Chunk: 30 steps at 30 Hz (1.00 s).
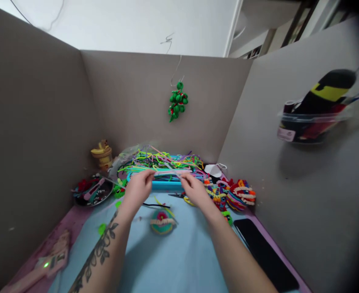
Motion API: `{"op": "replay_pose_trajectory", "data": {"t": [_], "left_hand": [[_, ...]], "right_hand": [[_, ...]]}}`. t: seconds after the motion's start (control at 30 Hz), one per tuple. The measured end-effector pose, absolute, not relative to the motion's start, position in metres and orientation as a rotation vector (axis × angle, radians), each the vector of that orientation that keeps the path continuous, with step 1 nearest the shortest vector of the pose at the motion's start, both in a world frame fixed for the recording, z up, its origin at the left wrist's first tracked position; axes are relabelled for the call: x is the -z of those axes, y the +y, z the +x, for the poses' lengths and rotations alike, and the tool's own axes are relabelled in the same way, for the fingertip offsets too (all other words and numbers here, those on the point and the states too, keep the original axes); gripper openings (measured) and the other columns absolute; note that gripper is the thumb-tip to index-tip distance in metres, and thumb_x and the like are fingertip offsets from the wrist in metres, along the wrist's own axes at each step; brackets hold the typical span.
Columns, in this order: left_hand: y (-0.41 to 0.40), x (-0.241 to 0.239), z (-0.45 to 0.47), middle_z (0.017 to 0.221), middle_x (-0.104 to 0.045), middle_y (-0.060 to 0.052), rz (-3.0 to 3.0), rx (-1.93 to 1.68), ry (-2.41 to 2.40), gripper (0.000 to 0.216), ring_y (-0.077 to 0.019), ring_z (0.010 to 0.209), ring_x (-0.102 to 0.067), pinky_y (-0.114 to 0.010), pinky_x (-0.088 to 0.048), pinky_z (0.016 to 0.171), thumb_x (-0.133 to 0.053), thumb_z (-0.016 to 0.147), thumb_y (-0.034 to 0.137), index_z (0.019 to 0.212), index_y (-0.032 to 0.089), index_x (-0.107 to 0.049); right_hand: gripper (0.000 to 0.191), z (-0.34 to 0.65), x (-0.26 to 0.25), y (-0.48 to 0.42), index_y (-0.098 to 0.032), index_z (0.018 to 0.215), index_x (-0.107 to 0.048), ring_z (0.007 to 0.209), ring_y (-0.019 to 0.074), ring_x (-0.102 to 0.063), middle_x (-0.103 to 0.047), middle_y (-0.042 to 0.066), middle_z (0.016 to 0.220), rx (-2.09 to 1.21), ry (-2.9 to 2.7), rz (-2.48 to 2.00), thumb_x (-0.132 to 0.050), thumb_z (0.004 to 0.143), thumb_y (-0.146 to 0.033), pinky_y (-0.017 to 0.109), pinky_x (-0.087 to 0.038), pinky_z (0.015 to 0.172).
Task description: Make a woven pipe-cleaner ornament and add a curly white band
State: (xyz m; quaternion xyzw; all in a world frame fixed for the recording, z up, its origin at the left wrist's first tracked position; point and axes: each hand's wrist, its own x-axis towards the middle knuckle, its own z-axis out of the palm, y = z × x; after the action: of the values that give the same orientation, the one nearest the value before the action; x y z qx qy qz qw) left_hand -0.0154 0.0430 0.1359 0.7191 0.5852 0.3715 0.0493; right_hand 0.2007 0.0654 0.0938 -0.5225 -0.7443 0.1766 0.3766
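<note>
A pale pink pipe cleaner (166,173) stretches level between my two hands above the pile. My left hand (139,186) pinches its left end between thumb and fingers. At the other end, my right hand (194,188) is closed in a pinch too. Behind and below them lies a heap of coloured pipe cleaners (164,158), with a blue tray (167,186) at its front. A teal piece with a red flower and a pale band (163,222) rests on the light blue mat nearer me. Beside it are a black stem (156,206) and scissors (177,195).
On the left are a dark bowl of bits (95,195) and a pink glue gun (54,260) with a green light. Bundled colourful stems (242,194) and a black phone-like slab (263,254) are on the right. Grey panels enclose three sides; a clear holder (314,122) hangs right.
</note>
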Motion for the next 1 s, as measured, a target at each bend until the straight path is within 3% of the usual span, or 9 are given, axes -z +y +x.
{"op": "replay_pose_trajectory", "data": {"t": [0.07, 0.17, 0.3, 0.4, 0.5, 0.67, 0.8, 0.9, 1.0], "left_hand": [[0.047, -0.135, -0.029, 0.1, -0.073, -0.009, 2.175, -1.121, 1.799, 0.03, -0.0235, 0.092, -0.066, -0.032, -0.049, 0.082, -0.044, 0.086, 0.026, 0.1, 0.017, -0.07], [0.051, -0.136, -0.052, 0.097, -0.073, -0.008, 2.125, -1.145, 1.907, 0.032, -0.0226, 0.087, -0.066, -0.03, -0.048, 0.08, -0.044, 0.085, 0.028, 0.102, 0.016, -0.069], [0.057, -0.133, -0.069, 0.091, -0.073, -0.006, 2.198, -0.847, 1.807, 0.034, -0.0211, 0.081, -0.067, -0.028, -0.048, 0.073, -0.041, 0.086, 0.03, 0.103, 0.018, -0.067], [0.062, -0.128, -0.068, 0.094, -0.073, -0.006, 2.253, -0.724, 1.844, 0.034, -0.0224, 0.085, -0.066, -0.029, -0.047, 0.074, -0.04, 0.086, 0.029, 0.104, 0.019, -0.067], [0.064, -0.125, -0.064, 0.093, -0.073, -0.007, 2.289, -0.71, 1.829, 0.035, -0.0229, 0.087, -0.066, -0.03, -0.047, 0.077, -0.039, 0.086, 0.027, 0.107, 0.019, -0.066], [0.064, -0.125, -0.062, 0.093, -0.073, -0.007, 2.284, -0.76, 1.833, 0.035, -0.0252, 0.088, -0.066, -0.034, -0.047, 0.077, -0.039, 0.086, 0.026, 0.106, 0.019, -0.067], [0.066, -0.12, -0.049, 0.094, -0.072, -0.007, 2.234, -0.999, 1.704, 0.032, -0.0231, 0.088, -0.065, -0.032, -0.047, 0.079, -0.042, 0.085, 0.025, 0.102, 0.018, -0.068], [0.068, -0.114, -0.029, 0.089, -0.072, -0.006, 2.074, -1.133, 1.531, 0.029, -0.0199, 0.078, -0.064, -0.028, -0.047, 0.071, -0.044, 0.083, 0.025, 0.098, 0.017, -0.069], [0.066, -0.109, -0.008, 0.081, -0.07, -0.005, 1.899, -1.204, 1.405, 0.026, -0.0185, 0.073, -0.061, -0.026, -0.046, 0.065, -0.049, 0.083, 0.032, 0.087, 0.016, -0.069]], "right_hand": [[0.023, 0.206, -0.09, 0.066, -0.019, 0.079, -0.058, 0.059, 0.0152, -0.051, -0.056, -0.001, 0.063, -0.518, -1.915, -1.333, -0.043, 0.087, -0.034, 0.024, -0.036, 0.055], [0.022, 0.206, -0.08, 0.069, -0.019, 0.066, -0.053, 0.058, 0.0136, -0.049, -0.055, -0.002, 0.061, -0.685, -1.997, -1.313, -0.05, 0.083, -0.032, 0.023, -0.033, 0.053], [0.018, 0.186, -0.061, 0.07, -0.019, 0.086, -0.058, 0.058, 0.012, -0.054, -0.068, 0.0, 0.075, -0.981, -2.055, -1.217, -0.042, 0.088, -0.025, 0.022, -0.038, 0.054], [0.022, 0.166, -0.049, 0.067, -0.021, 0.106, -0.055, 0.077, 0.0132, -0.062, -0.073, 0.0, 0.086, -1.1, -2.109, -1.088, -0.039, 0.09, -0.022, 0.022, -0.044, 0.067], [0.018, 0.155, -0.044, 0.067, -0.023, 0.104, -0.056, 0.082, 0.015, -0.065, -0.073, 0.0, 0.084, -1.005, -2.274, -1.241, -0.045, 0.09, -0.022, 0.022, -0.044, 0.07], [0.028, 0.168, -0.058, 0.074, -0.018, 0.117, -0.051, 0.082, 0.0252, -0.064, -0.069, 0.013, 0.09, -0.662, -2.191, -1.626, -0.043, 0.091, -0.023, 0.031, -0.042, 0.067], [0.024, 0.175, -0.075, 0.072, -0.02, 0.113, -0.051, 0.079, 0.02, -0.062, -0.067, 0.006, 0.085, -0.793, -2.034, -1.383, -0.043, 0.09, -0.023, 0.027, -0.042, 0.068], [0.028, 0.173, -0.084, 0.064, -0.019, 0.113, -0.051, 0.068, 0.0159, -0.057, -0.063, 0.001, 0.077, -1.016, -1.915, -1.097, -0.044, 0.09, -0.034, 0.024, -0.042, 0.06], [0.032, 0.171, -0.093, 0.056, -0.019, 0.101, -0.061, 0.065, 0.0144, -0.054, -0.059, 0.0, 0.072, -1.005, -1.819, -0.991, -0.038, 0.092, -0.04, 0.024, -0.041, 0.059]]}}
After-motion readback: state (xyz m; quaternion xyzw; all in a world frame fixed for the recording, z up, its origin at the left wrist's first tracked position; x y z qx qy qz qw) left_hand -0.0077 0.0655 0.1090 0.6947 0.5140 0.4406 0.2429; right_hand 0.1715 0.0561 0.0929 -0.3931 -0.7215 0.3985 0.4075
